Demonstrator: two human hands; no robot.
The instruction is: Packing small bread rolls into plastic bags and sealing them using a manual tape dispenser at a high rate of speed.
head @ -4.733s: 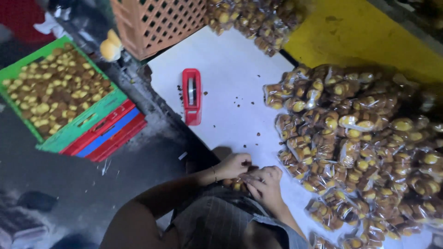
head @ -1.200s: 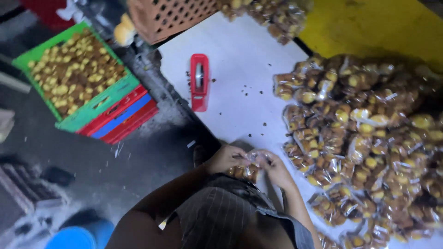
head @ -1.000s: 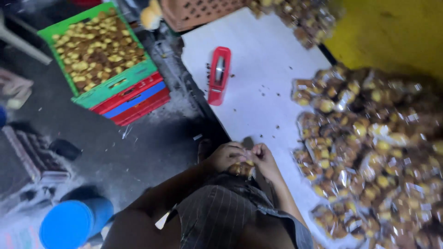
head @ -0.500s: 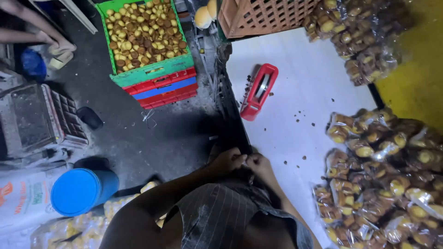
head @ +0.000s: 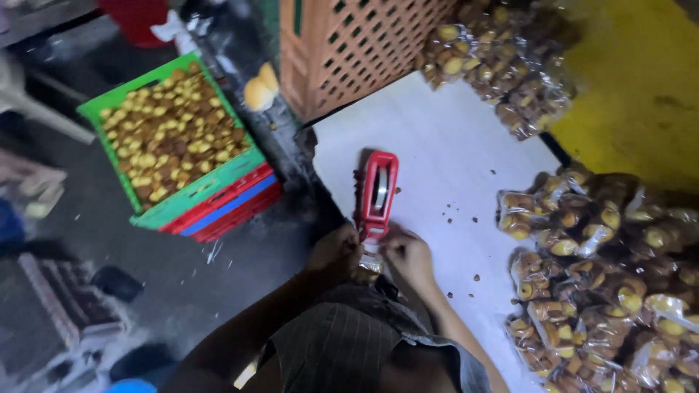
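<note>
Both hands meet at the near edge of a white table top, just below a red plastic tape dispenser that lies flat on the white surface with its roll showing in the middle. The left hand and the right hand are closed around a small clear plastic bag of golden-brown baked pieces, pinched between them — the bag sits right at the dispenser's lower end, touching or almost touching it, though blur hides the exact contact. The fingers of each hand curl inward on the bag; how tightly they press cannot be told. To the right, a broad heap of filled clear bags of the same brown and yellow pieces covers that side of the table, well apart from the hands. A second, smaller heap of such bags lies at the far end, beside an orange plastic lattice crate standing on the table's far corner. Dark crumbs are scattered over the white top between dispenser and heap. Off the table to the left, on a dark floor, a green plastic crate full of loose baked pieces rests on a red crate — the two stacked and set at an angle.
</note>
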